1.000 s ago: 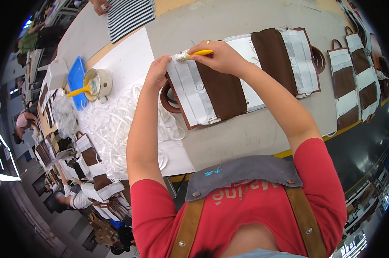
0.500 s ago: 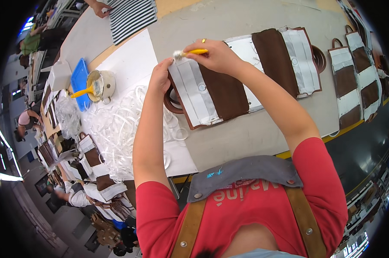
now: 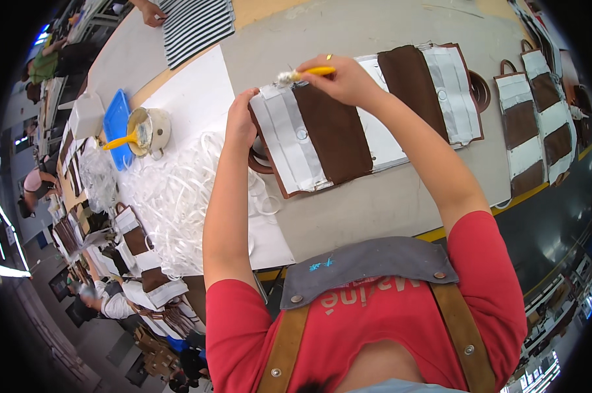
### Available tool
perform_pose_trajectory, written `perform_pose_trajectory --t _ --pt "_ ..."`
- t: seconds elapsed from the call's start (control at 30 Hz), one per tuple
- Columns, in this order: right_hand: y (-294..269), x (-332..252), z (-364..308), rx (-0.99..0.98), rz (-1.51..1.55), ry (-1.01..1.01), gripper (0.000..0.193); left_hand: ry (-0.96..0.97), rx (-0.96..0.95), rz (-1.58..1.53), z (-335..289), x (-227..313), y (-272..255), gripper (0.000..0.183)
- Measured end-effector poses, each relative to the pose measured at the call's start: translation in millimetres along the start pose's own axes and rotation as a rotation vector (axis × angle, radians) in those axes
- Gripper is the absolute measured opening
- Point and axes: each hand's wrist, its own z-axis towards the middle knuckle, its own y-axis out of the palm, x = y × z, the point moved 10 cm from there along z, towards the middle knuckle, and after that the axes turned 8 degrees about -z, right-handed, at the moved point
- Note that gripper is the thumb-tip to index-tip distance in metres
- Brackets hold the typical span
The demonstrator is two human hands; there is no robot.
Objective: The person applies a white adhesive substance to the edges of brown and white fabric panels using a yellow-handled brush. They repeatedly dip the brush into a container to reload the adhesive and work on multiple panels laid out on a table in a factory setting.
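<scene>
My right hand (image 3: 338,78) is closed around a yellow-handled brush (image 3: 319,71). The brush's white bristles are at the far left corner of a stack of bag panels (image 3: 338,134), brown cloth with white bands, brown edging and looped handles. At that same corner my left hand (image 3: 242,121) grips the edge of the stack with its fingertips; part of the grip is hidden. Left of the stack stands a pale pot (image 3: 157,131), with a second yellow brush (image 3: 120,141) resting in its mouth.
A heap of white strips (image 3: 178,196) lies left of my left forearm. Beside the pot are a blue tray (image 3: 116,121) and a white container (image 3: 86,116). Striped cloth (image 3: 198,29) lies at the far side near another person's hand (image 3: 152,13). More bag panels (image 3: 522,128) hang at the table's right edge.
My right hand and the brush have moved a little to the right along the far edge of the panel. The left hand stays at the corner. The whole view has shifted slightly.
</scene>
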Motion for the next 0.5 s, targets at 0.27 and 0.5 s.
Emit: perform_pose_trajectory --t 0.27,0.5 --pt "-27.4 35.9 -5.7 -0.074 -0.362 0.109 0.019 0.184 -0.039 0.091 -18.0 8.4 0.3 0.034" --pt "-8.3 20.2 2.0 -0.070 -0.114 0.005 0.020 0.297 -0.017 0.102 -19.4 10.9 2.8 0.035"
